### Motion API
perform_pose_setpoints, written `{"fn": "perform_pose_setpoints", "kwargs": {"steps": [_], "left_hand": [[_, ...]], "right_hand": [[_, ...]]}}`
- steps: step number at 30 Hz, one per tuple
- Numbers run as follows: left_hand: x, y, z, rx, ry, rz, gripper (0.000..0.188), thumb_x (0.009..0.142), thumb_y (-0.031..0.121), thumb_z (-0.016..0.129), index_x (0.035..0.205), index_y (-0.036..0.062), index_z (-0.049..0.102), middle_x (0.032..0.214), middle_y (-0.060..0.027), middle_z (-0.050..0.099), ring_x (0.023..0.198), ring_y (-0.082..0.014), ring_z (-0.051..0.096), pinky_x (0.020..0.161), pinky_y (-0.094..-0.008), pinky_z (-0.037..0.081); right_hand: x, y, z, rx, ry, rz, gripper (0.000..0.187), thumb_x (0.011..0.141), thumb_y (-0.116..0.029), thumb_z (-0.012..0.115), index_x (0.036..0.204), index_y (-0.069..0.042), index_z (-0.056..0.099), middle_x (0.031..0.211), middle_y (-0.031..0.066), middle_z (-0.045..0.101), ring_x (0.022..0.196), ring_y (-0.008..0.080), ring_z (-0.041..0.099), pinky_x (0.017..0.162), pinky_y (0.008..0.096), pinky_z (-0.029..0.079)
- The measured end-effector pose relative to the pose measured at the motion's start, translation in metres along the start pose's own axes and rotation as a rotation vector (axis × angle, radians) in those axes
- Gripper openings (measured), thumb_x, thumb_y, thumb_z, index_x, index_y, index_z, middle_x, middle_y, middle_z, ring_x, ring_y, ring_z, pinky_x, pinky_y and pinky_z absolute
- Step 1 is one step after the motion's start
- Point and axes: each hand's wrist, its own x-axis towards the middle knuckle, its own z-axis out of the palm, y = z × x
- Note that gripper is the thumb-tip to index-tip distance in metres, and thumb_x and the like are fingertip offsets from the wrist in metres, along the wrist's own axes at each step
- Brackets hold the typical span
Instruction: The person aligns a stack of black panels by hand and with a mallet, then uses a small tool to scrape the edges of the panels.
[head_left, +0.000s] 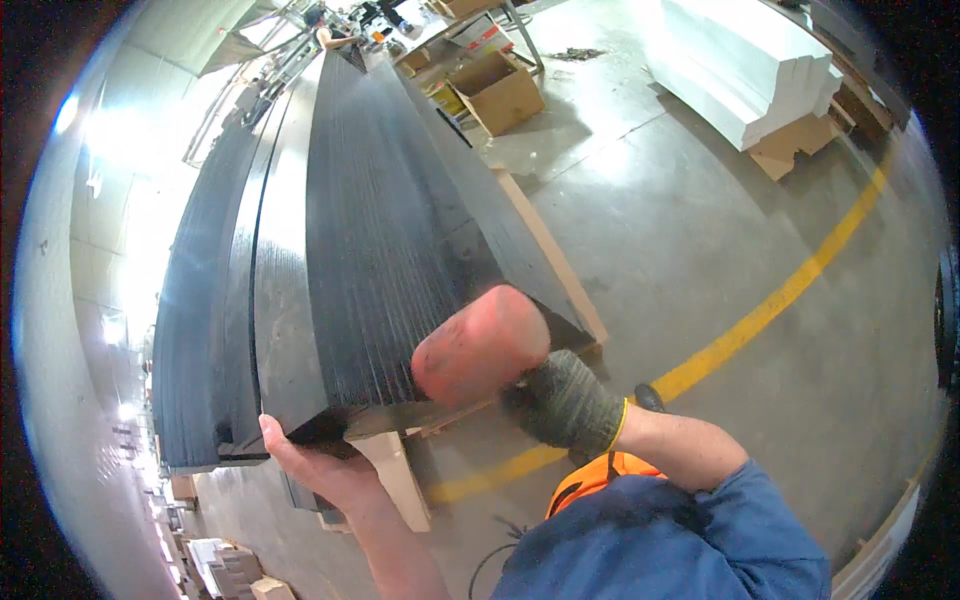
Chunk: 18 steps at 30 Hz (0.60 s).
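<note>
The stack of long black boards (330, 250) lies on a wooden pallet (560, 270) on the concrete floor (700, 230), its long axis running away from the person toward the far benches, near end at the hands. The bare left hand (315, 462) cups the underside of the near end, fingers curled around a board's edge. The right hand (500, 360), in a grey glove with a red palm, presses flat and wide against the stack's end. A yellow line (780, 300) crosses the floor; a cardboard box (500, 92) and white slabs (740, 60) lie beyond.

Left hand's (315, 462) fingers behind black panels (340, 250).
</note>
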Motion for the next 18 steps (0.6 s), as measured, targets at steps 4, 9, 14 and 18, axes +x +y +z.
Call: {"fn": "perform_pose_setpoints", "kwargs": {"steps": [4, 9, 14, 18], "left_hand": [[0.002, -0.005, 0.003, -0.009, -0.011, 0.016, 0.05, 0.085, 0.052, 0.054, 0.091, 0.0024, 0.06, 0.081, -0.0093, 0.061, 0.072, -0.0253, 0.06, 0.069, -0.0393, 0.048], [0.0, -0.002, 0.006, 0.058, 0.025, 0.086, 0.051, 0.083, 0.053, 0.056, 0.093, 0.0031, 0.058, 0.082, -0.0088, 0.058, 0.076, -0.0248, 0.059, 0.068, -0.0396, 0.048], [0.007, -0.005, -0.005, 0.087, 0.074, 0.1, 0.05, 0.083, 0.053, 0.056, 0.096, 0.0049, 0.055, 0.084, -0.0079, 0.055, 0.078, -0.0242, 0.056, 0.069, -0.0417, 0.047], [0.0, -0.004, -0.002, 0.094, 0.039, 0.113, 0.048, 0.085, 0.052, 0.054, 0.095, 0.005, 0.054, 0.083, -0.0072, 0.054, 0.075, -0.023, 0.055, 0.068, -0.0409, 0.046]], "right_hand": [[-0.005, 0.02, -0.013, -0.006, 0.07, 0.062, 0.012, 0.08, -0.018, 0.061, 0.087, -0.009, 0.064, 0.081, 0.0179, 0.063, 0.075, 0.0388, 0.062, 0.063, 0.0486, 0.049], [-0.026, 0.052, 0.003, -0.098, 0.042, 0.198, 0.014, 0.083, -0.018, 0.057, 0.092, -0.009, 0.061, 0.089, 0.0204, 0.063, 0.078, 0.0404, 0.061, 0.066, 0.0499, 0.049], [-0.035, 0.054, 0.013, -0.115, -0.048, 0.249, 0.014, 0.082, -0.019, 0.058, 0.091, -0.009, 0.06, 0.078, 0.0191, 0.063, 0.07, 0.0417, 0.061, 0.061, 0.0521, 0.048], [-0.031, 0.049, 0.012, -0.073, 0.051, 0.17, 0.015, 0.08, -0.02, 0.059, 0.092, -0.01, 0.059, 0.073, 0.0183, 0.062, 0.069, 0.042, 0.06, 0.06, 0.0526, 0.048]]}}
